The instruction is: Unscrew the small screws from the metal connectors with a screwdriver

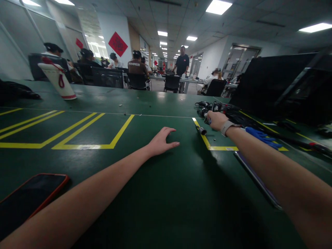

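My left hand (163,141) is just above the green tabletop (155,193), thumb and fingers apart, with nothing in it. At the right, my right hand (218,120) reaches to a cluster of black and metallic parts (203,105). Its fingers are closed at the cluster's near edge, around a piece too small and dark to name. Just below those fingers, a short metal cylinder with an open end (201,130) lies across a yellow tape line (206,142). A pale-banded watch (227,127) is on my right wrist.
Blue gloves (261,136) and a flat, silver-edged object (256,180) lie by my right forearm. A large black screen (272,83) stands behind. At left are an orange-cased phone (33,193) and a white cup (59,79). Several people sit beyond the table; one person (182,62) stands.
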Motion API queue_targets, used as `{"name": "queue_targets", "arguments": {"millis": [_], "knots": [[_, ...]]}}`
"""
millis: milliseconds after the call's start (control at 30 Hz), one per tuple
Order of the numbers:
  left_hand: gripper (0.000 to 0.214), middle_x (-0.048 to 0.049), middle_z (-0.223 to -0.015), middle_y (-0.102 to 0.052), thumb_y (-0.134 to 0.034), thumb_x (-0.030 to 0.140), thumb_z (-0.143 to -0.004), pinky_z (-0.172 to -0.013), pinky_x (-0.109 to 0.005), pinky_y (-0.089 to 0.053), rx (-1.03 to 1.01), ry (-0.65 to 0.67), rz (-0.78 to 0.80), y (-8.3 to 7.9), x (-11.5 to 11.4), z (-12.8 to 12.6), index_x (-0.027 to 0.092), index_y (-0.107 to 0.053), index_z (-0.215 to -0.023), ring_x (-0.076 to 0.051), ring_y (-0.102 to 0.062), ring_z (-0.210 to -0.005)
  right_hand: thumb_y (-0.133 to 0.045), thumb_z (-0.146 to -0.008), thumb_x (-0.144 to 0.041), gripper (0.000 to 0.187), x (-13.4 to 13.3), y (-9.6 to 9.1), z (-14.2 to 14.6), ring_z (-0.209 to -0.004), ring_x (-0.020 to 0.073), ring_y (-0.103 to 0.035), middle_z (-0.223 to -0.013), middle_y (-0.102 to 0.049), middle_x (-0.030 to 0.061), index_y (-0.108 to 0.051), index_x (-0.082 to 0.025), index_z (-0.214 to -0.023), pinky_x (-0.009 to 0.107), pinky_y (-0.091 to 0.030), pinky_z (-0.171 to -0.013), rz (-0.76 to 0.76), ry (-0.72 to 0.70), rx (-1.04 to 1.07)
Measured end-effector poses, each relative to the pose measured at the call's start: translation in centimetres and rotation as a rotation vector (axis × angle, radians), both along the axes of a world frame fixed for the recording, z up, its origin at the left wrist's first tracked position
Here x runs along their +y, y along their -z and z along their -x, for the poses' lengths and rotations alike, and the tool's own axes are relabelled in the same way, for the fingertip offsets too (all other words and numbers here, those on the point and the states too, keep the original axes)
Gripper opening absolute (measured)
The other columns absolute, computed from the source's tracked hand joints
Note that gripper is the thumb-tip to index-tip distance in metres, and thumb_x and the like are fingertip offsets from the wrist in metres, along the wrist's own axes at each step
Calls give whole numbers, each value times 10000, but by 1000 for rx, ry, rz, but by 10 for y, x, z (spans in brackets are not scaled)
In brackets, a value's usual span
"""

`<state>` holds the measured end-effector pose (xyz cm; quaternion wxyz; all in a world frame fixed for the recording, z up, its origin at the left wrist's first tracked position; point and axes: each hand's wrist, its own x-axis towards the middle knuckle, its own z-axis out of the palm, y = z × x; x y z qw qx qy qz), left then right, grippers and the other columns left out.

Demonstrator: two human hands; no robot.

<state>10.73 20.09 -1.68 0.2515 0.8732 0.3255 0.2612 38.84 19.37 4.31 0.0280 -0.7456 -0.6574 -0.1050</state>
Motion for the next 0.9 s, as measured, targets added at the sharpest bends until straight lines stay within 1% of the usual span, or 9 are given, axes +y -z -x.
{"name": "queue_targets", "arguments": {"millis": [100, 167, 333, 400, 433, 533, 633, 767, 900], "knots": [[553, -128, -1215, -511, -604, 440, -753, -882, -420, -470, -21, 5, -32, -1, -5, -2, 156, -477, -1210, -249, -553, -1052, -522, -793, -111, 146, -20, -6, 27, -791, 210, -587, -874, -639, 119, -527, -142, -936, 276, -363, -620, -71, -135, 42], [519, -129, -1193, -533, -612, 395, -757, -859, -423, -486, -53, 11, -20, -2, -10, -2, 151, -477, -1196, -239, -578, -1011, -543, -763, -98, 176, -36, -5, 52, -792, 195, -574, -879, -635, 96, -506, -155, -925, 268, -350, -628, -106, -241, 80], [462, -101, -1146, -580, -602, 296, -777, -854, -422, -510, -203, 32, 116, -5, -39, 9, 181, -459, -1201, -214, -613, -965, -569, -732, -94, 206, -81, 8, 114, -785, 163, -560, -872, -615, 33, -462, -197, -874, 242, -367, -633, -143, -491, 202], [455, -104, -1175, -577, -615, 258, -763, -901, -434, -490, -265, 6, 135, -3, -56, 19, 174, -475, -1187, -228, -587, -1038, -555, -723, -70, 218, -96, 15, 133, -798, 159, -554, -885, -603, 27, -446, -205, -854, 240, -382, -646, -173, -583, 272], [470, -105, -1202, -569, -608, 246, -766, -928, -438, -477, -300, 14, 161, -3, -64, 25, 175, -465, -1209, -232, -570, -1081, -543, -711, -49, 229, -102, 19, 140, -797, 162, -549, -889, -598, 32, -441, -205, -844, 248, -388, -651, -216, -645, 353], [533, -99, -1302, -527, -566, 241, -792, -950, -441, -473, -393, 41, 324, 0, -91, 45, 200, -400, -1297, -234, -543, -1149, -522, -686, -24, 243, -117, 32, 156, -774, 161, -540, -875, -589, 26, -422, -212, -804, 273, -405, -674, -305, -770, 592], [588, -83, -1368, -486, -562, 230, -789, -989, -460, -442, -395, -42, 453, -2, -114, 62, 221, -361, -1341, -239, -485, -1227, -522, -701, -39, 230, -126, 44, 167, -806, 163, -551, -910, -595, 27, -416, -218, -799, 294, -428, -713, -289, -850, 734], [617, -58, -1400, -462, -551, 214, -804, -1025, -442, -409, -385, -75, 573, -6, -133, 78, 253, -324, -1377, -213, -472, -1245, -487, -755, -36, 203, -133, 53, 176, -867, 162, -559, -941, -594, 34, -419, -219, -809, 302, -449, -747, -240, -925, 795], [555, -42, -1354, -519, -528, 189, -804, -1010, -475, -416, -380, -102, 588, -7, -134, 83, 267, -405, -1339, -224, -532, -1188, -467, -774, -35, 191, -134, 58, 178, -814, 153, -551, -934, -587, 37, -422, -217, -807, 291, -450, -703, -180, -952, 776]]}}
